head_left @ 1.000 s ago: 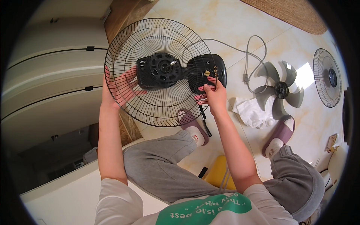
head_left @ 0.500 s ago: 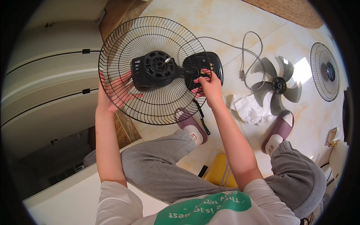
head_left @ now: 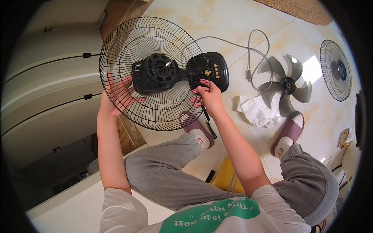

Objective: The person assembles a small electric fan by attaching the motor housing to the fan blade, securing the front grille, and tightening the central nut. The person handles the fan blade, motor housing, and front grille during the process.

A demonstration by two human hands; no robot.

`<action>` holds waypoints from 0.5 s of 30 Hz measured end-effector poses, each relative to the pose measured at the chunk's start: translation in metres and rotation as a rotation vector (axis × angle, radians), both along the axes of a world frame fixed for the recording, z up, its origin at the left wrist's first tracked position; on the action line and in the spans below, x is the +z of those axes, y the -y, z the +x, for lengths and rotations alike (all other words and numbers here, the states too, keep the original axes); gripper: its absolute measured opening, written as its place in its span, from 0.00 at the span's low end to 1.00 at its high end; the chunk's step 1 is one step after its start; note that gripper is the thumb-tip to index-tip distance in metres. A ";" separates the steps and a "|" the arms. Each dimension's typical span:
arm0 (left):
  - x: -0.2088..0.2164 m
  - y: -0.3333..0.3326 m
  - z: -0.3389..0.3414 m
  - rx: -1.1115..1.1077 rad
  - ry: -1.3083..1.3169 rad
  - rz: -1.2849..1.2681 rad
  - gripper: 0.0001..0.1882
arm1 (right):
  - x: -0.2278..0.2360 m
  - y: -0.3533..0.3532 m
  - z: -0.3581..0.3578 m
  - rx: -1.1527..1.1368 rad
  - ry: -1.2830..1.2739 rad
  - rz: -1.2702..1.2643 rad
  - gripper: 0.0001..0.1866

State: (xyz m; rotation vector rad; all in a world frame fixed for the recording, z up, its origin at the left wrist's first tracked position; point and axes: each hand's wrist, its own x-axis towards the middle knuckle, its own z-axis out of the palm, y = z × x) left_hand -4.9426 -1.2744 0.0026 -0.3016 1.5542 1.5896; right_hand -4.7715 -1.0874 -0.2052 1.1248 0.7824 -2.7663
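On the tiled floor [head_left: 233, 23], fan blade [head_left: 288, 85] and front guard [head_left: 342, 70] lie detached, 3 o'clock of motor [head_left: 153, 73]. Left hand [head_left: 114, 99] spreads behind rear guard [head_left: 155, 110]; right hand [head_left: 209, 97] pinches its rim.

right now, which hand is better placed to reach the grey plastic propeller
Probably the right hand: it's nearer the grey plastic propeller; the left hand is at the round black wire grille, farther away.

Hard glare on floor [head_left: 312, 69], fisheye-bent edges

Pale tiled floor [head_left: 241, 149] under your purple slippers [head_left: 294, 130], grey fan blade [head_left: 287, 85], white cloth [head_left: 253, 110], looped cord [head_left: 249, 75], round grille [head_left: 341, 70]
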 end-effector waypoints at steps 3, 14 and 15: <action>0.002 -0.005 0.001 -0.049 0.044 0.068 0.50 | 0.000 0.002 0.003 -0.023 0.016 0.013 0.14; 0.001 -0.009 0.004 -0.052 0.001 0.081 0.48 | 0.009 0.009 0.011 -0.020 0.064 -0.037 0.15; 0.001 -0.008 0.004 -0.033 0.002 0.061 0.47 | 0.009 0.007 0.010 -0.013 0.054 -0.039 0.15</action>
